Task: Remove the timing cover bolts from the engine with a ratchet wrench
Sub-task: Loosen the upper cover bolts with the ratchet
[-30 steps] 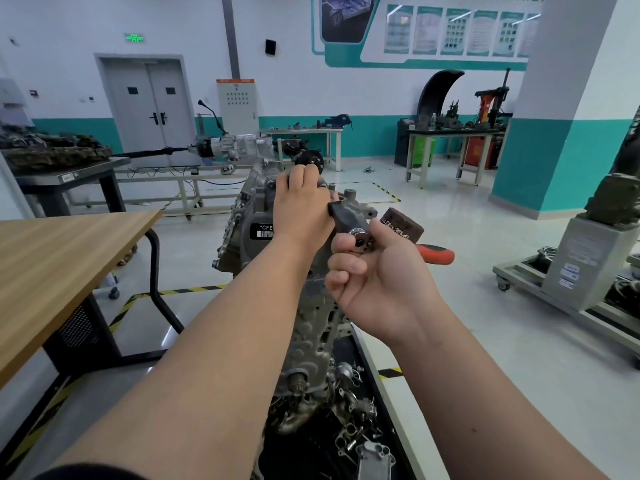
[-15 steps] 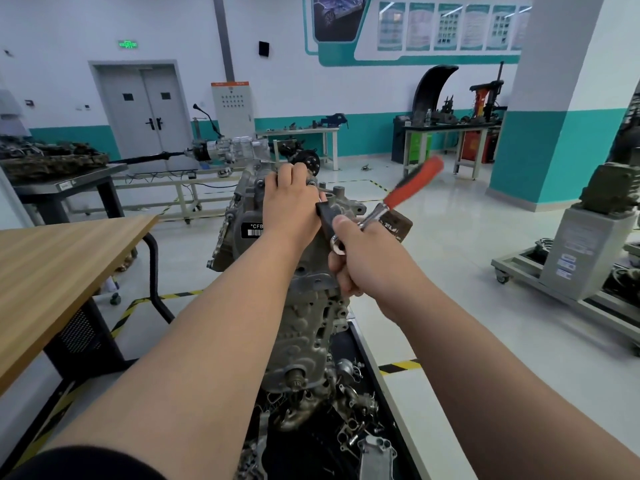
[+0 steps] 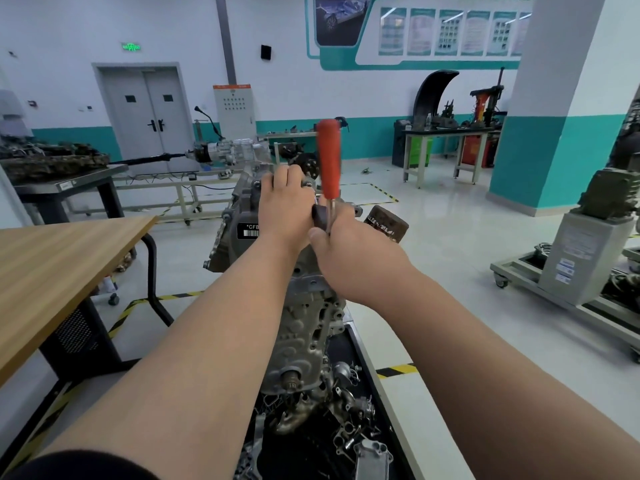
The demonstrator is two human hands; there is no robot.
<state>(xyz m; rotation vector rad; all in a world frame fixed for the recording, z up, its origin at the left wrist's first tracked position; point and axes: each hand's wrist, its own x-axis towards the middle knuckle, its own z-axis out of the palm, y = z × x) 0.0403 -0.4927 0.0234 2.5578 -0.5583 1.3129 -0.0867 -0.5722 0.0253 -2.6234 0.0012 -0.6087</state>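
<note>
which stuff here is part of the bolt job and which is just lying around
Job: ratchet wrench, gripped by right hand; engine, its top held by left hand.
Lying about: wooden table; loose metal parts below the engine; far workbench.

Ratchet wrench [image 3: 328, 161]: red-orange handle, silver shank. Engine [image 3: 304, 327]: dull grey cast metal, brownish staining low down. Label [image 3: 248, 231] on engine: black, white letters, white barcode. Table [image 3: 52, 258]: light brown wood grain, black legs. Floor [image 3: 450, 254]: pale grey, yellow-black striped tape. Wall [image 3: 346, 98]: white above, teal band below. Pillar [image 3: 554, 98]: same white over teal. Doors [image 3: 147, 116]: grey. Sign [image 3: 131, 47] above doors: green. Cabinet [image 3: 232, 112]: white, orange top strip. Tray [image 3: 353, 348]: black.
</note>
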